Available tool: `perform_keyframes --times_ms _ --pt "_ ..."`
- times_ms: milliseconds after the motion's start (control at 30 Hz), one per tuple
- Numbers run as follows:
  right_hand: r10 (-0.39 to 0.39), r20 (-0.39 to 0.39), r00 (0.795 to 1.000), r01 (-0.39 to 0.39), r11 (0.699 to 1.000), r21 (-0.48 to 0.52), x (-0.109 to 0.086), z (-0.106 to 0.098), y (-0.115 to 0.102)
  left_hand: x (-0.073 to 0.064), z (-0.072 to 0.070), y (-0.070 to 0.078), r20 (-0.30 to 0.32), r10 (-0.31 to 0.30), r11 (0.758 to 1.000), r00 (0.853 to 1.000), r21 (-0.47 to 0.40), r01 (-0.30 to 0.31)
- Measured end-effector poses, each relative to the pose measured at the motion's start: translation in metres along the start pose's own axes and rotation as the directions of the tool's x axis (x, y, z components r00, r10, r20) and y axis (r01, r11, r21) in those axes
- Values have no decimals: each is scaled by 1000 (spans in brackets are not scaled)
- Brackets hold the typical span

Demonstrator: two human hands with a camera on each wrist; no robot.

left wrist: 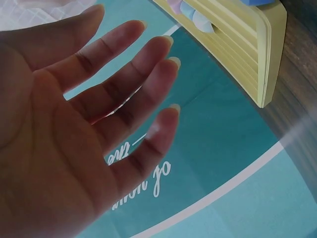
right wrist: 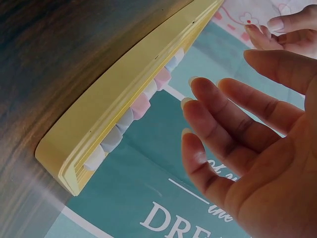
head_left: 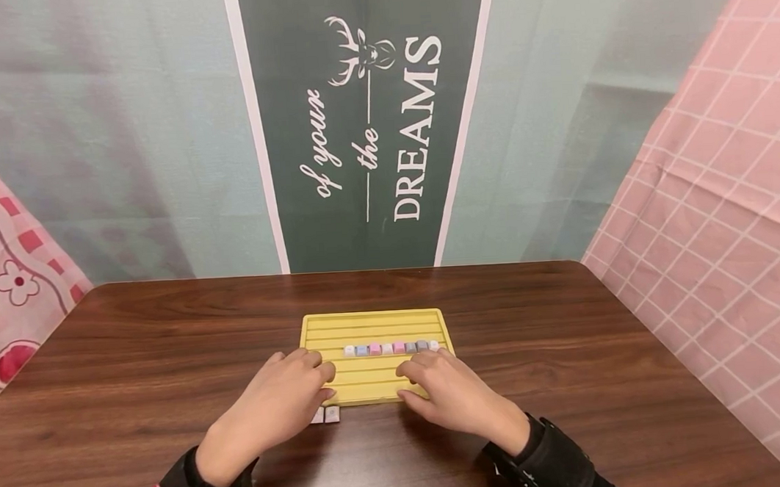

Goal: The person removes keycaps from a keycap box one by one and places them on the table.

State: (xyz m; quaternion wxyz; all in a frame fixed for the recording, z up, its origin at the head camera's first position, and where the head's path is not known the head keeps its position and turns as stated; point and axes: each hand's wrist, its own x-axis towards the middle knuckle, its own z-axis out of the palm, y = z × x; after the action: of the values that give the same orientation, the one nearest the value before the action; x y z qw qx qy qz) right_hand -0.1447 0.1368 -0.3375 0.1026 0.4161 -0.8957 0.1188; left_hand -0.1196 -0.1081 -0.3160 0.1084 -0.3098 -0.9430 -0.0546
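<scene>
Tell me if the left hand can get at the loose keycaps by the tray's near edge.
Probably yes: the left hand looks empty and close to the loose keycaps, and nothing visible blocks their near side; the yellow tray lies beyond them.

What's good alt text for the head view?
A person's left hand and right hand are at opposite ends of a yellow ridged tray holding a row of small pastel and grey keycaps. Two pale keycaps show on the brown table by the left hand. Behind is a dark green panel with sideways lettering.
</scene>
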Motion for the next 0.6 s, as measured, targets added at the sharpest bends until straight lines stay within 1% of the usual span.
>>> perform_keyframes --times_ms 133,333,600 --pt "1 2 1000 -1 1000 5 0 0 0 -1 -2 -1 2 -9 1000 1000 -10 9" --pt "0 -28 1000 1 1000 13 0 -2 2 -3 -7 -4 -17 -10 1000 1000 -17 10" --pt "-11 -64 998 12 1000 15 2 -4 5 -5 -15 -10 -3 -54 998 999 -30 54"
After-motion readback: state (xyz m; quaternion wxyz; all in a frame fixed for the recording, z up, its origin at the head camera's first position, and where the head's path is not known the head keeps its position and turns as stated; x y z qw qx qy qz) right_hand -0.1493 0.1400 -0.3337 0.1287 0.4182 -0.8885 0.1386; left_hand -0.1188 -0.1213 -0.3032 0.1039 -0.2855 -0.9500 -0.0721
